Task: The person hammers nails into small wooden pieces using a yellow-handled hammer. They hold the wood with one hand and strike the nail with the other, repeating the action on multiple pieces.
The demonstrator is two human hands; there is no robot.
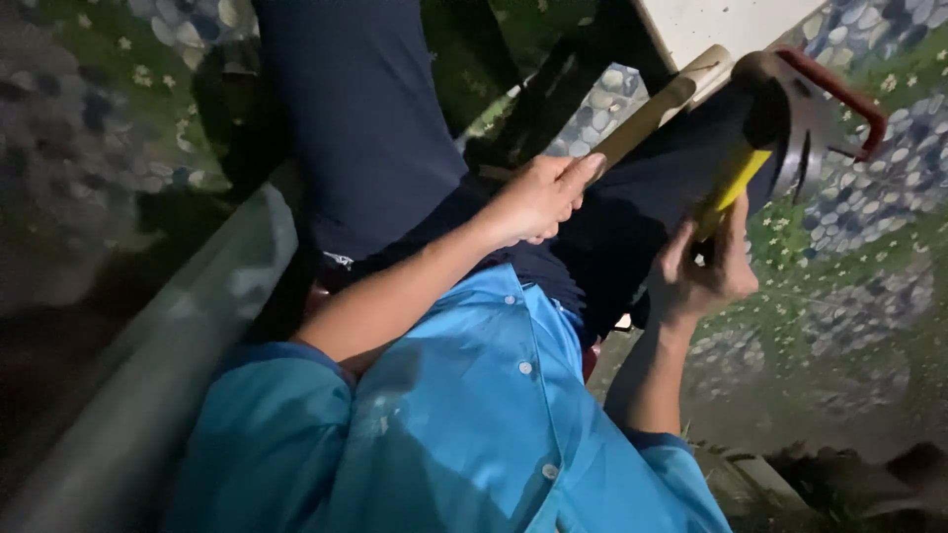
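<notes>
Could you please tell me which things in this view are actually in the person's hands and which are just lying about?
In hand:
- claw hammer with a yellow grip, held by the right hand
- wooden strip, under the left hand

Lying about:
- pale panel at the top edge
- grey pipe-like bar at the left
- pebble-patterned floor covering

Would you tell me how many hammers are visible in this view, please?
1: a claw hammer with a yellow-and-black handle, held up in the right hand. The left hand holds a pale wooden stick, its far end hidden.
</notes>
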